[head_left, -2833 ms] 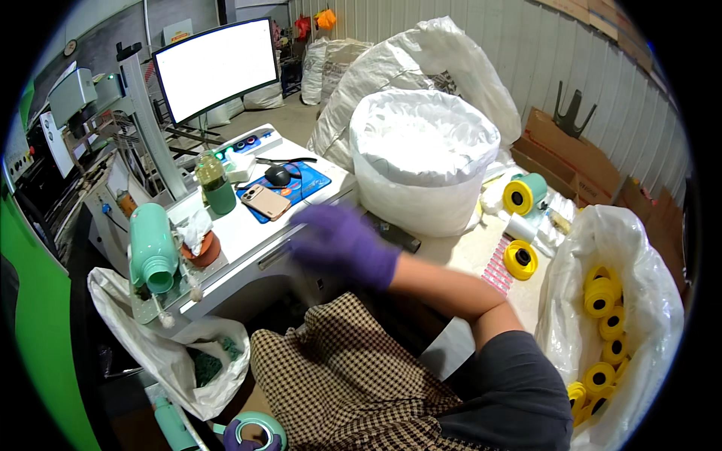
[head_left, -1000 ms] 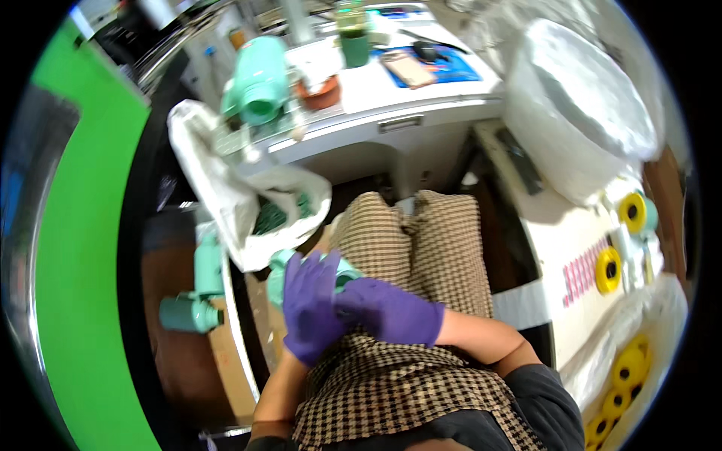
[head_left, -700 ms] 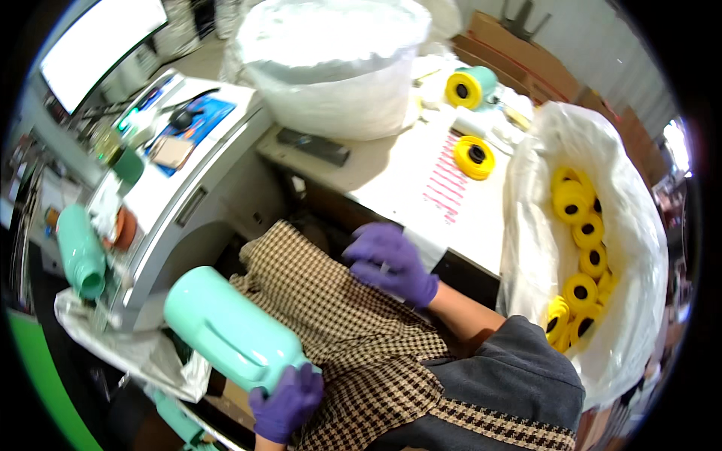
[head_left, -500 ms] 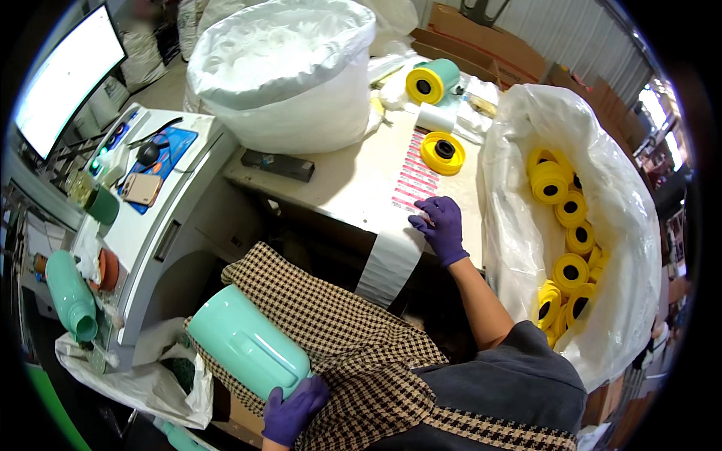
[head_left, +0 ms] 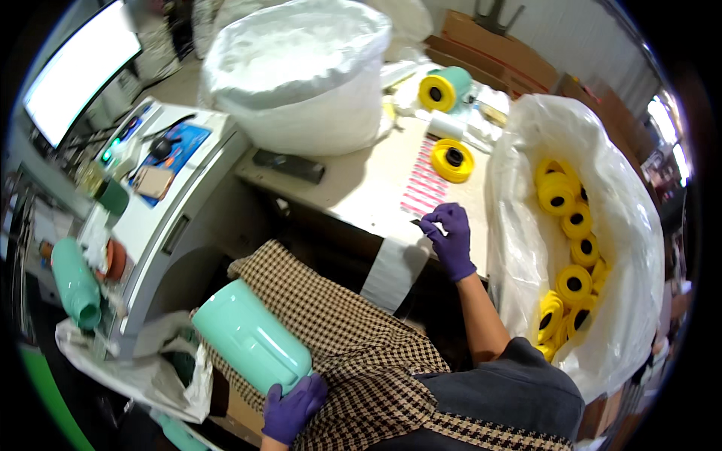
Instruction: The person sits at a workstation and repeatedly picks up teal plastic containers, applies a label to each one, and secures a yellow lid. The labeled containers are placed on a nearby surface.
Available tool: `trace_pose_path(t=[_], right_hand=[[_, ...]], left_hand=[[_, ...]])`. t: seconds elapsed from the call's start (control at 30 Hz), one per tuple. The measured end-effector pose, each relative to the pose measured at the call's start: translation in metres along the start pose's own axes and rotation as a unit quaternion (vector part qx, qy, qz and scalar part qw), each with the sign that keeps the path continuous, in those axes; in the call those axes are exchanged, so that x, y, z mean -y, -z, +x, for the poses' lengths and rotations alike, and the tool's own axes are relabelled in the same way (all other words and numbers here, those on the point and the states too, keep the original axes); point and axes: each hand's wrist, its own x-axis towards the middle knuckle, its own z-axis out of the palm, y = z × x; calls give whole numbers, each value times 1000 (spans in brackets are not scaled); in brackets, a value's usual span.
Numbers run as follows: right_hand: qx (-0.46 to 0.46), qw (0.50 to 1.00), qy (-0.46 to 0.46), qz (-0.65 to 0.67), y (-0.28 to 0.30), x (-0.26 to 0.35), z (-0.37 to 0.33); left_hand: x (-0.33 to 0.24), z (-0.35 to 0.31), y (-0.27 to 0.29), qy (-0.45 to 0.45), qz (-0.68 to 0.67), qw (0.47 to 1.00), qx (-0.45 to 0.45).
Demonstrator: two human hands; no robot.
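Note:
My left hand (head_left: 295, 410), in a purple glove, is closed round the base end of a mint-green jug body (head_left: 252, 338). The jug lies tilted over my checked apron (head_left: 353, 323), its moulded handle facing up. Above the table's front edge, my purple-gloved right hand (head_left: 451, 239) pinches a tiny dark piece too small to name. Just beyond those fingertips lies a strip of red and white labels (head_left: 425, 180). Its pale backing (head_left: 392, 274) hangs over the edge. A yellow lid (head_left: 452, 160) with a black centre rests by the strip.
At right stands a plastic-lined bag (head_left: 519, 225) of yellow lids (head_left: 574, 284). A white sack (head_left: 301, 113) and a dark bar (head_left: 289, 166) are on the table, with a yellow-lidded green jug (head_left: 445, 89) behind. Left are a screen (head_left: 79, 71) and another green jug (head_left: 74, 282).
My right hand has lifted off the label strip and drawn back slightly, fingers now pinched on a small dark piece. My left hand keeps the jug; the whole view has shifted a little.

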Motion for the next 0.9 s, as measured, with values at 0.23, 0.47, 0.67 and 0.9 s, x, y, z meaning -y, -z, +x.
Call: trace_pose_path(t=[0.23, 0.47, 0.67, 0.9], right_hand=[[356, 841, 149, 379, -94, 199, 45], [477, 783, 203, 342, -167, 260, 27], [508, 782, 193, 305, -163, 266, 28], [325, 890, 204, 244, -198, 264, 26]], left_hand=[[-17, -32, -69, -71, 426, 902, 20], [-11, -16, -33, -67, 156, 984, -52], [-8, -14, -19, -29, 43, 996, -67], [-3, -26, -17, 15, -31, 995, -92]])
